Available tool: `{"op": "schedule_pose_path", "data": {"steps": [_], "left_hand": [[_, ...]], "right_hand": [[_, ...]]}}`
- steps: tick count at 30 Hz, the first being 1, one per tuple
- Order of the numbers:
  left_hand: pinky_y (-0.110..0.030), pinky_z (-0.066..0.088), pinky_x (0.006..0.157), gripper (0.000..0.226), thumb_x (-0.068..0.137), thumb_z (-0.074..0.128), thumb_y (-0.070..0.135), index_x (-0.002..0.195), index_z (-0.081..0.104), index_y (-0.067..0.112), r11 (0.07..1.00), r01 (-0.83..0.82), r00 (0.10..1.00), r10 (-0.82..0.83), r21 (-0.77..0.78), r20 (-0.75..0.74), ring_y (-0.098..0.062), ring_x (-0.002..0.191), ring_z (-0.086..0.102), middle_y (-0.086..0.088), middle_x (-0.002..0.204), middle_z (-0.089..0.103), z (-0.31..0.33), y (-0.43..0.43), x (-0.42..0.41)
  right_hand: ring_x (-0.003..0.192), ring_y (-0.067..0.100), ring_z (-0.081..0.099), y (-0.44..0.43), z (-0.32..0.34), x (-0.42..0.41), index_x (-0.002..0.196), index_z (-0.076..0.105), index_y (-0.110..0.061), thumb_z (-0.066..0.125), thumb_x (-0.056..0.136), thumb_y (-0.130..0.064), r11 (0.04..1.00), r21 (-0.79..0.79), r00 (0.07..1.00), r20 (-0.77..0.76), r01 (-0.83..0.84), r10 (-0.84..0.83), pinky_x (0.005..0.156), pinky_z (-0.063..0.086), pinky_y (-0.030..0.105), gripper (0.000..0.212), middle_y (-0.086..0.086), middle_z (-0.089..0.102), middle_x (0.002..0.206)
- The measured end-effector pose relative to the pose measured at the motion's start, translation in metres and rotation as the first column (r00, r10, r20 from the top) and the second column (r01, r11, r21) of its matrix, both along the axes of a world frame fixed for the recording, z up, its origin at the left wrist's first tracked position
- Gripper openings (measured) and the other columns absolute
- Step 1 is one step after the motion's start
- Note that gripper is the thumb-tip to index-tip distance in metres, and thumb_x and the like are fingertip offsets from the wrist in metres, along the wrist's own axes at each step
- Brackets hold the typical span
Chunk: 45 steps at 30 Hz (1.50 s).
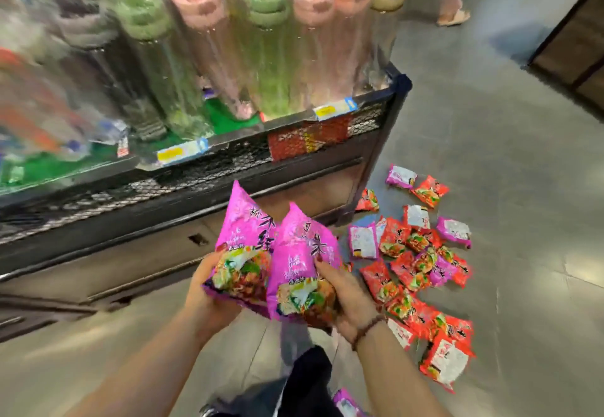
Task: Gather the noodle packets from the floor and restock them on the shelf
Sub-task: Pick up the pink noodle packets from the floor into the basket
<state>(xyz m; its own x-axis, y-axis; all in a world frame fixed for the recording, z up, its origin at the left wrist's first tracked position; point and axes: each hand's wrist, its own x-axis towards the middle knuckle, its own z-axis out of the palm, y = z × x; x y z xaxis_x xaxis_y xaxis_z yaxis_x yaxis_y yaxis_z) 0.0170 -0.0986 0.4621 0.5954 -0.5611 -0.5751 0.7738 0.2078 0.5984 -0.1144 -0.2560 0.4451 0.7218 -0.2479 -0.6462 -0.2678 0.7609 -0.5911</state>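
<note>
Pink packets (294, 253) at the centre of the frame, two of them side by side, the right one overlapping the left; long axes near upright with a lean toward the upper left, sealed top ends aimed at the shelf (397, 106), printed bowl ends down in the palms; gripped one apiece, by the look of it: left hand (209, 289) curled round the lower left edge of one, right hand (346, 299) wrapped round the lower right of the other, thumb laid across its face; beaded bracelet (367, 330) at that wrist.

Straight above the grip, the mesh front (209, 171) of the shelf; behind that mesh, up and to the right of the hands, red packets (307, 137) already stocked; probably the slot to aim for, so a lift up and slightly right, tops leading; right hand the nearer to it.

To the right of the hands and well apart from the shelf, a heap of packets (415, 263), red and pink, scattered on the floor (506, 187), again nearer the right hand; one more pink packet (346, 405) at the bottom edge; plenty left to gather.
</note>
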Motion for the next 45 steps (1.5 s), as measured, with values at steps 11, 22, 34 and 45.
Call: {"op": "schedule_pose_path", "data": {"steps": [11,22,34,45], "left_hand": [[-0.048,0.057,0.084,0.058,0.045,0.089,0.034,0.094,0.078,0.005,0.953,-0.302,0.953,0.302,-0.020,0.007,-0.034,0.091,0.071,-0.019,0.105,0.070,0.013,0.245,0.011],[-0.050,0.043,0.103,0.089,0.028,0.094,0.036,0.107,0.069,0.003,0.627,-0.779,0.625,0.777,-0.001,0.072,-0.035,0.105,0.063,-0.020,0.108,0.069,0.018,0.526,0.002],[-0.026,0.056,0.059,0.095,0.025,0.095,0.044,0.110,0.066,0.014,0.458,-0.883,0.469,0.868,0.100,0.165,-0.021,0.079,0.073,-0.008,0.097,0.075,0.002,0.693,0.009],[-0.045,0.056,0.086,0.123,0.022,0.099,0.036,0.133,0.049,0.022,0.304,-0.908,0.369,0.906,0.288,0.207,-0.035,0.105,0.067,-0.012,0.117,0.070,0.002,0.830,0.088]], "right_hand": [[0.093,0.019,0.071,0.212,0.016,0.099,0.116,0.056,-0.021,0.079,0.077,-0.029,0.857,-0.308,0.909,-0.091,-0.413,0.406,0.085,0.057,0.039,0.046,0.003,0.072,0.107],[0.080,0.031,0.072,0.491,0.038,0.173,0.117,0.052,-0.017,0.064,0.087,-0.010,0.618,-0.244,0.645,-0.047,-0.748,0.763,0.071,0.059,0.042,0.033,0.014,0.072,0.098],[0.092,0.021,0.071,0.663,0.023,0.273,0.125,0.048,-0.020,0.073,0.083,-0.023,0.118,-0.429,0.180,-0.108,-0.896,0.978,0.079,0.059,0.037,0.049,0.007,0.066,0.116],[0.108,0.009,0.061,0.836,0.018,0.402,0.135,0.036,-0.034,0.077,0.079,-0.019,-0.081,-0.585,-0.099,0.000,-0.807,0.995,0.079,0.055,0.023,0.071,-0.006,0.059,0.125]]}}
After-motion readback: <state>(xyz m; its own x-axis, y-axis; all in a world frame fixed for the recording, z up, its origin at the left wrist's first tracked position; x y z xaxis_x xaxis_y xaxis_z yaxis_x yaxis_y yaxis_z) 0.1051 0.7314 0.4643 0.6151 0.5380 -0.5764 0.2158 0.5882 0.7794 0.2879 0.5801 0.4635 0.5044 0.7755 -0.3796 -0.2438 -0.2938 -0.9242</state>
